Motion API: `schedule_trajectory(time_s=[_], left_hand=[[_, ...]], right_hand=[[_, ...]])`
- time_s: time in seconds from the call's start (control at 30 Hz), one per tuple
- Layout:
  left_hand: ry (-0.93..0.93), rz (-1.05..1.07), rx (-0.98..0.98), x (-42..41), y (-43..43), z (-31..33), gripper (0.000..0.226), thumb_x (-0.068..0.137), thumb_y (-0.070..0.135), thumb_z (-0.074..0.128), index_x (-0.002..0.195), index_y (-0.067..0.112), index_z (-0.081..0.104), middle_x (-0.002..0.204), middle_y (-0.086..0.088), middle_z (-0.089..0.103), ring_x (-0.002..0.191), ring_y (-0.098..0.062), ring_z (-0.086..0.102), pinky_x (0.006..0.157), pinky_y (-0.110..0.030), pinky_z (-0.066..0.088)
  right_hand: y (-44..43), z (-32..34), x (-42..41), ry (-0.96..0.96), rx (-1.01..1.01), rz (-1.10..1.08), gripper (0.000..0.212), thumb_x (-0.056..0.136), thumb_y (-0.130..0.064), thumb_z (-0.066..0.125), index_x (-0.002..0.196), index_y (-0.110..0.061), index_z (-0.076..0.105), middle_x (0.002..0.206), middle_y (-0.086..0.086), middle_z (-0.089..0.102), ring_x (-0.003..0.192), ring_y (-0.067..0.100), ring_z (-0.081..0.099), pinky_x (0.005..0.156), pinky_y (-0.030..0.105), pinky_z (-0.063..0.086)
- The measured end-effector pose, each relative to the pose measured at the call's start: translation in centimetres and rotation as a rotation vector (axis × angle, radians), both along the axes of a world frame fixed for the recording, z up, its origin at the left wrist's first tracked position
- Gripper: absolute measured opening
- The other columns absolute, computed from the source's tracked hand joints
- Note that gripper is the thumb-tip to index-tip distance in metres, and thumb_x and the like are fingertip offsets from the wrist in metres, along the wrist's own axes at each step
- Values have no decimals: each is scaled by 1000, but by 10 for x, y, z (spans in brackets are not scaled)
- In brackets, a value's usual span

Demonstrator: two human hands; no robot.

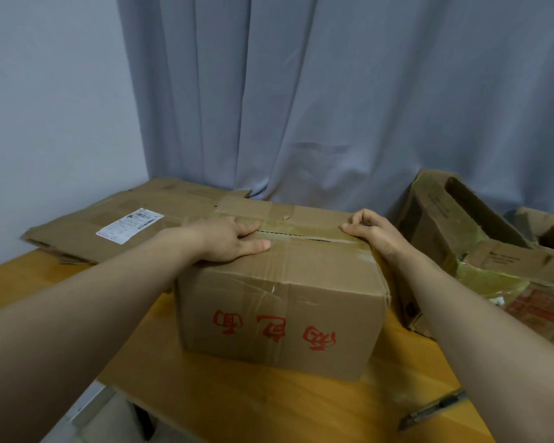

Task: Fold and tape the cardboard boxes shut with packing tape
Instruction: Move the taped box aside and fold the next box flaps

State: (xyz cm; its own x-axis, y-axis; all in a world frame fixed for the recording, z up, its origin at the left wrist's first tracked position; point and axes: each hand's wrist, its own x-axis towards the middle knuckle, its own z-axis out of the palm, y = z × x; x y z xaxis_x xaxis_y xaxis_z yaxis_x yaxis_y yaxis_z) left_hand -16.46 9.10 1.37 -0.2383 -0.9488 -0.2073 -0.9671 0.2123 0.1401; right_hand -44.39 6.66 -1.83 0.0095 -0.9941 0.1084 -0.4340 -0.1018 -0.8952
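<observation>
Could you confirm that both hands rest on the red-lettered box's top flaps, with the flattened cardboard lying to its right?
Not quite: the head view shows the flattened cardboard lying to the left of the red-lettered box. The left hand and right hand do rest on its top flaps.

Left hand [231, 239] presses, right hand [370, 231] holds box [279, 302] flaps closed.

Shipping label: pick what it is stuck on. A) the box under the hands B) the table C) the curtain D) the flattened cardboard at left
D: the white shipping label lies on the flattened cardboard, left of the box.
</observation>
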Motion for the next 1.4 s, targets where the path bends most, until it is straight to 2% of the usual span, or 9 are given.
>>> schedule_trajectory(time_s=[0.23, 0.47, 0.63, 0.77, 0.87, 1.03, 1.17, 1.27, 1.4], left_hand=[[-49, -139, 23, 13, -1, 8, 65, 88, 65, 30, 147, 44, 13, 160, 0, 0, 147, -21, 7, 117, -49, -3], [-68, -222, -50, -20, 0, 8, 52, 98, 48, 30, 148, 34, 23, 158, 4, 14, 146, -17, 7, 119, -37, 3], [6, -169, 38, -47, 14, 9, 80, 77, 76, 36, 147, 42, 19, 158, 2, 17, 144, -23, 19, 117, -37, 12], [-72, -222, 6, -53, 9, 18, 72, 82, 67, 42, 144, 33, 34, 153, 3, 31, 140, -23, 30, 116, -40, 19], [-197, -357, -87, -68, 14, 23, 48, 90, 52, 47, 129, 26, 56, 136, -2, 54, 123, -23, 49, 105, -35, 36], [-212, -436, -167, -107, 39, 29, 45, 91, 12, 53, 133, 29, 53, 134, 5, 56, 120, -19, 53, 97, -22, 37], [-23, -237, -146, -116, 47, 26, 32, 87, 20, 58, 118, 15, 66, 122, -5, 61, 108, -24, 55, 90, -25, 41], [54, -189, -120, -119, 50, 24, 31, 84, 29, 62, 106, 8, 69, 114, -10, 62, 99, -25, 56, 84, -25, 42], [46, -188, -64, -120, 52, 23, 37, 86, 25, 61, 121, 12, 64, 127, -4, 60, 115, -22, 54, 101, -29, 40]], right_hand=[[27, -11, -3, 113, -15, -146, 36, 57, -58, 70, 66, -27, 54, 97, 10, 56, 109, 31, 47, 94, 39, 40], [50, -12, -2, 234, 41, -190, 27, 87, -47, 59, 89, -21, 51, 109, 4, 43, 113, 20, 35, 96, 32, 35], [70, 3, -5, 319, -49, -39, 28, 96, -35, 51, 116, -16, 57, 119, 2, 57, 119, 18, 48, 99, 30, 39], [111, -4, -35, 287, -87, -232, 15, 95, -18, 54, 103, -13, 67, 91, -2, 64, 88, 16, 61, 81, 30, 49], [137, -18, -65, 359, 69, -378, 17, 89, -10, 53, 82, -14, 68, 77, 3, 69, 72, 20, 66, 69, 34, 55], [176, -42, -117, 683, 382, -528, 11, 81, -17, 60, 81, -8, 66, 85, 7, 65, 89, 26, 64, 69, 32, 54], [199, -50, -133, 956, 689, -366, 57, 77, -45, 73, 117, -9, 55, 115, 8, 49, 115, 25, 51, 83, 30, 45], [212, -55, -142, 1052, 756, -359, 54, 71, -38, 81, 112, -12, 56, 115, 5, 49, 109, 23, 53, 81, 32, 47], [225, -56, -142, 1128, 846, -325, 61, 81, -31, 74, 130, -7, 47, 127, 6, 50, 119, 23, 53, 90, 31, 47]])
